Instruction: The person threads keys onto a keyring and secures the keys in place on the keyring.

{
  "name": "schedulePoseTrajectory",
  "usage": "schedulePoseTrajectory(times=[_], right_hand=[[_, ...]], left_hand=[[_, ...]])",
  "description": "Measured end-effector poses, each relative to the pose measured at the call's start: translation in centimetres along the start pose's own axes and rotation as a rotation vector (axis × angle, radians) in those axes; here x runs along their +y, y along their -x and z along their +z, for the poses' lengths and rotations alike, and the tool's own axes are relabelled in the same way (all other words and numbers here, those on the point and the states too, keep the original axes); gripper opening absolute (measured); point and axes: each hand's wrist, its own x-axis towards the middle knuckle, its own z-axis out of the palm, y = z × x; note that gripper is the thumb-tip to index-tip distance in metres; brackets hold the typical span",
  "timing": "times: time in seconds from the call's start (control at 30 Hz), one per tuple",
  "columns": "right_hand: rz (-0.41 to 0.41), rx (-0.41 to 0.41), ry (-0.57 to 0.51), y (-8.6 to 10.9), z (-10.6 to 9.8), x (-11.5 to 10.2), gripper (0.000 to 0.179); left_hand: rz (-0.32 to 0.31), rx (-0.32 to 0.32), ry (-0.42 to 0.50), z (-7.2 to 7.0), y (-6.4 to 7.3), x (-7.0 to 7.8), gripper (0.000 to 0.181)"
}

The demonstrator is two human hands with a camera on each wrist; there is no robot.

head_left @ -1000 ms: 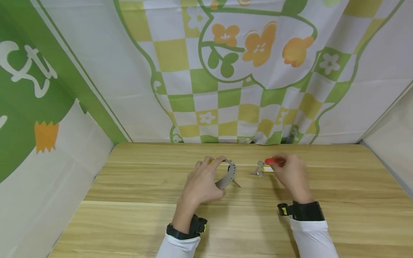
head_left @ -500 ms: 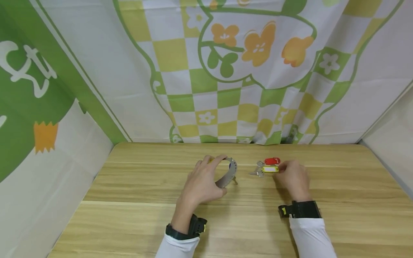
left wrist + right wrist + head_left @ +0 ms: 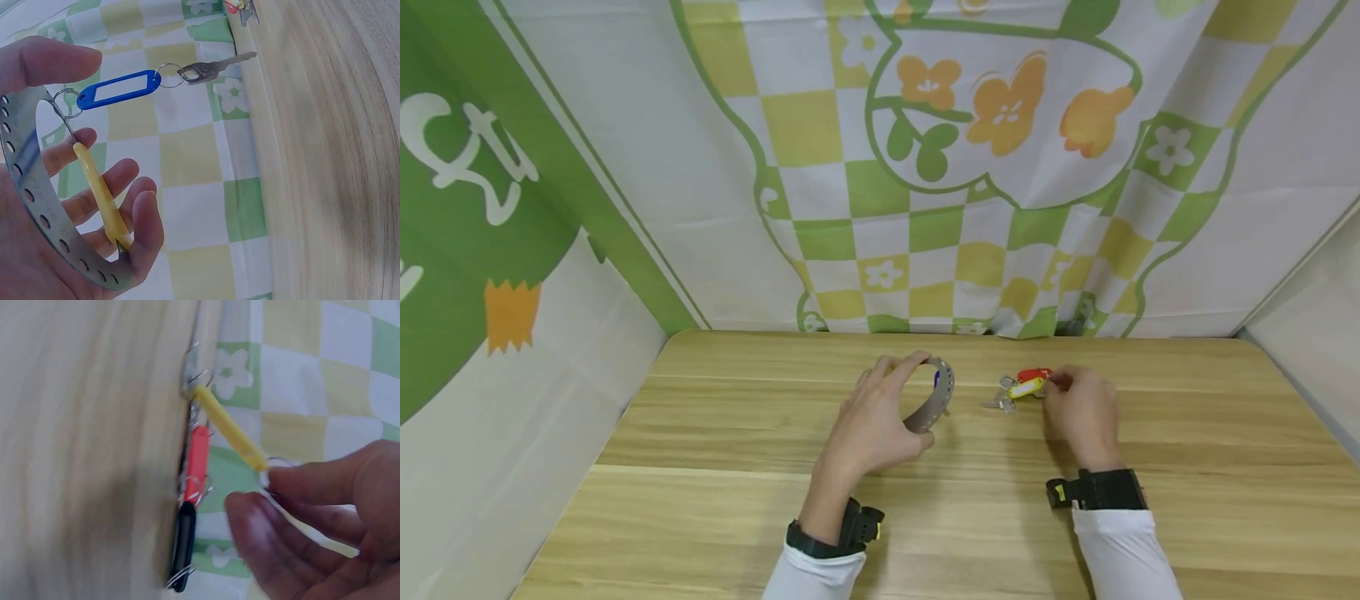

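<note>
My left hand (image 3: 871,417) holds a curved, perforated metal band (image 3: 938,402) between thumb and fingers, raised above the table. A thin yellow handle (image 3: 100,190) joins the band's ends in the left wrist view. From a ring at one end hangs a blue key tag (image 3: 119,89) with a metal key (image 3: 209,70). My right hand (image 3: 1081,417) pinches the split ring at the near end of a yellow key tag (image 3: 228,428), which is tilted up off the table. Beside it lie a red key tag (image 3: 1033,374) and a black key tag (image 3: 183,544).
Several keys (image 3: 1002,404) lie on the wooden table (image 3: 715,517), left of the tags. A patterned curtain (image 3: 940,233) hangs along the table's far edge. A black camera strap (image 3: 1108,490) circles each wrist.
My right hand has left the red tag and lifted one end of the yellow tag by its ring. My left hand keeps hold of the band, turned slightly, and the hanging key has shifted.
</note>
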Motion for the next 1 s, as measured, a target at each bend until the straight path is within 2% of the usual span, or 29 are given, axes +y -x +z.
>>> schedulePoseTrajectory(times=[0.13, 0.4, 0.63, 0.8, 1.0], right_hand=[[-0.056, 0.082, -0.089, 0.0, 0.0, -0.9, 0.011], [-0.081, 0.085, -0.257, 0.0, -0.6, -2.7, 0.009], [-0.246, 0.086, -0.358, 0.6, -0.8, -5.1, 0.007], [-0.312, 0.019, -0.397, 1.2, -0.7, -6.7, 0.011], [-0.309, -0.083, -0.382, 1.6, -0.7, -7.6, 0.013]], left_hand=[[0.005, 0.005, 0.012, 0.0, 0.0, 0.0, 0.095], [0.005, 0.008, 0.033, 0.0, 0.0, 0.0, 0.095], [0.001, 0.003, 0.029, -0.1, 0.0, 0.0, 0.096], [-0.003, 0.006, 0.014, -0.1, 0.1, -0.1, 0.095], [-0.005, -0.001, 0.001, -0.1, 0.1, -0.1, 0.094]])
